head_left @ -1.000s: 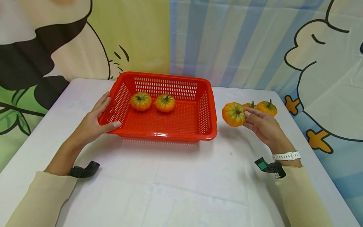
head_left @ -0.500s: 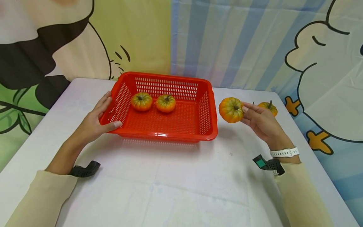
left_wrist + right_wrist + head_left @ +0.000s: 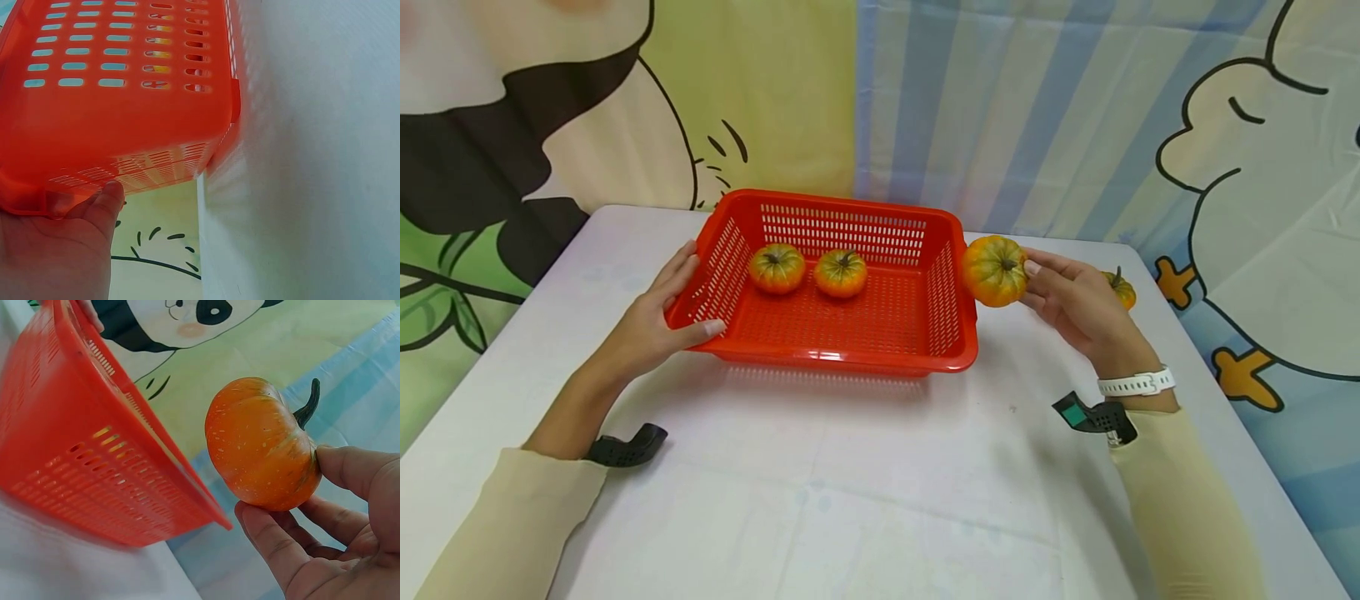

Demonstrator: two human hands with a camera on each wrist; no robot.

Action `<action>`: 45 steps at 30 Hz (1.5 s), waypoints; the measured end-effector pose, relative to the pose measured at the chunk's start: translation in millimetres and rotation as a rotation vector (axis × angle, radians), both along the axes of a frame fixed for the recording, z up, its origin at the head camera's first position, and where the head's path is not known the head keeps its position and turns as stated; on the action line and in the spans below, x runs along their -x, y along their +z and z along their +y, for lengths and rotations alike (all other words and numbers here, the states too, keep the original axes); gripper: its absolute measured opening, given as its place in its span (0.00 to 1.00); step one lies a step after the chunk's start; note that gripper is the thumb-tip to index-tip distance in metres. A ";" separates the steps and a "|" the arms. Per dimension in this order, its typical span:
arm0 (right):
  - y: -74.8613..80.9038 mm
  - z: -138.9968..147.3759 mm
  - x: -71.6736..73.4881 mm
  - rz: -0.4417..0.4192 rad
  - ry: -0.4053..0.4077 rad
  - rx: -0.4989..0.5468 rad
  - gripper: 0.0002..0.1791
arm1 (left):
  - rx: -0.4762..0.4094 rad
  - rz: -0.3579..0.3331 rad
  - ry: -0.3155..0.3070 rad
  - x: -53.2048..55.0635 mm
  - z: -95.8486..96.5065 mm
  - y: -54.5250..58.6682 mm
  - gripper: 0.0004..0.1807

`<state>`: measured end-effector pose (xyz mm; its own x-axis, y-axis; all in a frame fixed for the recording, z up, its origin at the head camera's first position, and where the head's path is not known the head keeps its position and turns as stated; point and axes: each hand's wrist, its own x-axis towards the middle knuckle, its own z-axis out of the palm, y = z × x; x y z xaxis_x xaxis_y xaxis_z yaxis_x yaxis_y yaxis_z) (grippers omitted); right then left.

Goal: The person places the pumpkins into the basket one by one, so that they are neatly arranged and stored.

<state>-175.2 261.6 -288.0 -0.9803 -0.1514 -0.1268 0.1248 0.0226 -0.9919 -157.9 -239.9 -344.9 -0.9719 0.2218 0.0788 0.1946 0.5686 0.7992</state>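
A red plastic basket (image 3: 827,360) with slotted walls sits on the table, and two small orange-green pumpkins (image 3: 777,268) lie inside toward its left. My left hand (image 3: 651,321) holds the basket's left end, the thumb over the front corner and the fingers along the outer side; the left wrist view shows part of this hand (image 3: 69,250) under the rim. Between thumb and fingers, my right hand (image 3: 1078,308) pinches another pumpkin (image 3: 995,271) at the basket's right rim. In the right wrist view that pumpkin (image 3: 265,447) is off the table, its dark stem pointing up and right.
Behind my right hand, another pumpkin (image 3: 1122,290) on the table (image 3: 865,492) is partly hidden. A printed cartoon curtain (image 3: 1000,108) hangs just beyond the table's back edge. Black straps (image 3: 627,446) sit on both wrists, with a white band (image 3: 1137,383) on the right one.
My right hand has carried its pumpkin left and upward, from beside the other pumpkins to the basket's right rim. The left hand and basket stay in place.
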 end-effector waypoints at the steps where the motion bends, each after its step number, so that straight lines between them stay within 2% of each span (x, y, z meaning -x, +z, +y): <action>1: 0.8 -1.7 1.3 0.001 0.004 -0.005 0.39 | -0.001 0.000 -0.001 0.2 0.0 0.0 0.52; 12: 12.3 -21.4 25.6 -0.030 0.052 0.040 0.34 | -0.007 0.001 -0.003 2.4 -2.7 -1.3 0.52; 20: 13.2 -38.0 39.5 -0.039 0.084 -0.007 0.32 | -0.017 -0.001 -0.010 2.1 -1.5 -1.8 0.52; 28: 16.3 -57.1 50.8 -0.047 0.069 -0.039 0.29 | -0.008 0.002 -0.005 1.9 -1.8 -1.2 0.52; 36: 16.8 -68.4 60.8 -0.050 0.062 -0.113 0.29 | -0.022 0.014 -0.016 2.1 -2.4 -1.0 0.52; 45: 13.3 -82.9 67.9 -0.010 0.143 -0.213 0.26 | -0.014 0.005 -0.010 2.9 -2.1 -2.4 0.52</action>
<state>-243.2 178.7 -274.7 -0.9494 -0.2576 -0.1799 0.1148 0.2486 -0.9618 -160.8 -242.0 -347.3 -0.9693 0.2301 0.0863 0.2037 0.5557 0.8060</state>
